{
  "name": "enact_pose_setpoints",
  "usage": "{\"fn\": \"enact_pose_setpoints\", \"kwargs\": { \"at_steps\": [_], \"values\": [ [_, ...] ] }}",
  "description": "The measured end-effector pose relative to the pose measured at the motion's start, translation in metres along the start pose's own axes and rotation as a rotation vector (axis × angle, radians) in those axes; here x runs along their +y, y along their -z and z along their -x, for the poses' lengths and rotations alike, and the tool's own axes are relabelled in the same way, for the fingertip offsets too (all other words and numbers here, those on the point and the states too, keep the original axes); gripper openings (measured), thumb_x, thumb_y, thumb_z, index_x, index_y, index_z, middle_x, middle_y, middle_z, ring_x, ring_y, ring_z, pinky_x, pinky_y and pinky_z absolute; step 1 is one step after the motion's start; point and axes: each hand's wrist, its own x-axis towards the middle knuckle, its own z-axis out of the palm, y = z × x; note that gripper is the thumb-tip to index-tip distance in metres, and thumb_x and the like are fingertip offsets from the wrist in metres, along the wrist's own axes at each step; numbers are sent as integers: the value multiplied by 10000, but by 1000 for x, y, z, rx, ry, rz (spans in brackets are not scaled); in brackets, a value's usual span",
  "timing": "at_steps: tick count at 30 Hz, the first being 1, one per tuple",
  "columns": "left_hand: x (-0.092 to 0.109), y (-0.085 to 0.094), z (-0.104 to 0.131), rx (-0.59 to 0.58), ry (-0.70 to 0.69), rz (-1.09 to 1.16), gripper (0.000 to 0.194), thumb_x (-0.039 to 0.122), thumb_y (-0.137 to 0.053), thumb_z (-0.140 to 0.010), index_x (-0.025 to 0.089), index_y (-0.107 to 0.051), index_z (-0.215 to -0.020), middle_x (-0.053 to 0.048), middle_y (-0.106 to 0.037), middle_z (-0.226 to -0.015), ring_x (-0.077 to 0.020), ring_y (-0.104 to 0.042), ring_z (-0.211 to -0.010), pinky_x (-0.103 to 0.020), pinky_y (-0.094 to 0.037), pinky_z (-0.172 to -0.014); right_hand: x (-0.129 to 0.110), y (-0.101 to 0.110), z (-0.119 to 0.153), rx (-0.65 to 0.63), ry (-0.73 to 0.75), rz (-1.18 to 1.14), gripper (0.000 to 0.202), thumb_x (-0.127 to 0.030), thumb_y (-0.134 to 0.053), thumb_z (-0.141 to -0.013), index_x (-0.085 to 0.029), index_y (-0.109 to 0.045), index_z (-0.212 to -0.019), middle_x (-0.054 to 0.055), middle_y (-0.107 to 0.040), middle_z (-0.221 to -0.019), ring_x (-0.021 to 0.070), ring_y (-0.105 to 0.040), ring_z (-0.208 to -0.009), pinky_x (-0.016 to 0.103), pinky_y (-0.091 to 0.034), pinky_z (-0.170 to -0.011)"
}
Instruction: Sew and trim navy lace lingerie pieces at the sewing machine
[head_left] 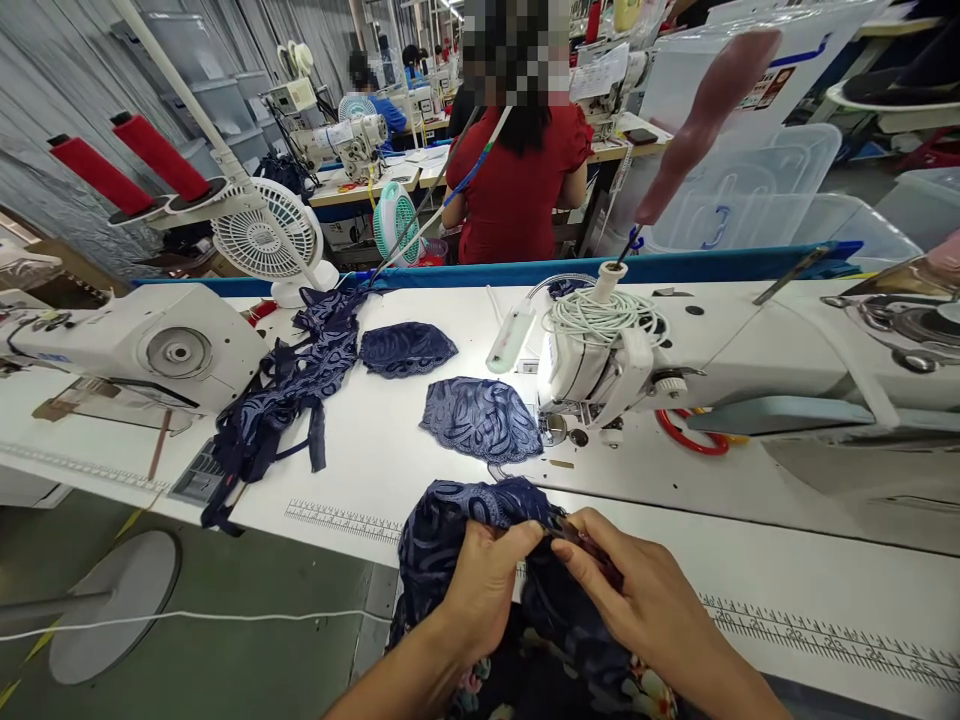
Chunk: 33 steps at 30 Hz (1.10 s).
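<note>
Navy lace fabric [465,500] hangs over the table's front edge toward my lap. My left hand [480,575] pinches its upper edge between thumb and fingers. In my right hand [637,580] is a small pair of thread snips [592,550] with dark reddish handles, partly hidden by the fingers. Their tip is at the fabric edge, close to my left thumb. Just beyond my hands a navy lace cup piece [484,420] lies flat beside the needle area of the sewing machine [600,370]. A second lace piece [407,349] lies farther back.
A heap of navy lace pieces with straps [292,390] lies left, against another sewing machine [180,345]. Behind stand a white fan [266,230] and red thread cones [161,155]. A person in red [510,190] sits beyond the table. Clear plastic bins [750,200] are at the back right.
</note>
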Motion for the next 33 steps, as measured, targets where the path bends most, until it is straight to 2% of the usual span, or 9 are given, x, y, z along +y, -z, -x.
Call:
{"fn": "enact_pose_setpoints", "kwargs": {
  "at_steps": [6, 11, 17, 24, 29, 31, 33],
  "values": [
    [-4, 1, -1, 37, -19, -15, 194, 294, -760, -758, 134, -670, -823, -62, -698, -822, -195, -639, -834, -323, -489, -840, -1, 3, 5, 36, -3, 32, 268, -438, -405, -995, -259, -389, -797, -70, -408, -573, 121, -378, -453, 232, -314, -463],
    [-5, -1, 0, 31, -29, -16, 179, 274, -747, -772, 136, -665, -851, -60, -704, -849, -196, -641, -868, -319, -478, -864, -2, 5, 5, 85, 73, 114, 221, -398, -422, -994, -260, -402, -823, -79, -440, -570, 116, -372, -435, 231, -308, -459],
    [-5, 0, 1, 5, -25, -32, 159, 266, -728, -791, 138, -665, -859, -56, -703, -839, -193, -640, -862, -328, -470, -892, 1, 3, 3, 32, 35, 62, 251, -410, -429, -994, -261, -384, -799, -83, -433, -563, 121, -351, -463, 236, -289, -466],
    [-7, 4, 1, 4, -6, -19, 213, 265, -761, -742, 137, -670, -886, -69, -699, -882, -221, -637, -913, -348, -478, -900, 4, 2, 4, -90, -39, -69, 320, -454, -408, -996, -246, -349, -760, -74, -382, -582, 116, -334, -511, 242, -260, -490],
    [-8, 6, 1, -3, 8, -20, 193, 245, -752, -733, 139, -657, -865, -47, -674, -868, -181, -613, -841, -357, -473, -908, 3, -3, 3, -92, -54, -110, 327, -458, -419, -989, -241, -342, -757, -72, -361, -591, 110, -322, -520, 240, -249, -492],
    [-8, 6, 1, -12, 2, -39, 169, 240, -743, -736, 139, -651, -835, -41, -670, -839, -172, -607, -814, -356, -469, -911, 8, -5, 0, -99, -54, -110, 328, -461, -425, -984, -238, -356, -753, -69, -372, -591, 109, -333, -522, 236, -261, -496],
    [-8, 6, 2, -7, -4, -58, 183, 252, -746, -726, 140, -652, -836, -47, -676, -855, -182, -608, -843, -352, -460, -921, 16, -5, -2, -54, -81, -103, 338, -486, -426, -972, -236, -381, -749, -66, -378, -576, 109, -345, -511, 233, -276, -495]
  ]
}}
